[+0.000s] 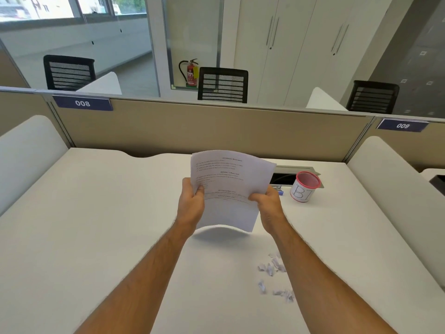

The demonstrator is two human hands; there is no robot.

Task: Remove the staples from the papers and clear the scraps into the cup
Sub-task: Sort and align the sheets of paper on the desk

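White printed papers (228,186), a thin sheaf, are held above the white desk (96,213), left hand (192,201) gripping one edge, right hand (266,201) pinching the other. Torn white paper scraps (274,273) lie near right; the red-rimmed white cup (304,186) stands beyond. Judgement: staple removal under way; no staple is discernible, so locating it comes next.

plate (82,103) on partition top, left of the papers: "008" | plate (402,125) on partition, right of the papers: "009" | cup (305,187) right of the papers: large hand-drawn "BI" on white side | papers (228,186): printed lines, headings start with "SECTION", rest too small to read
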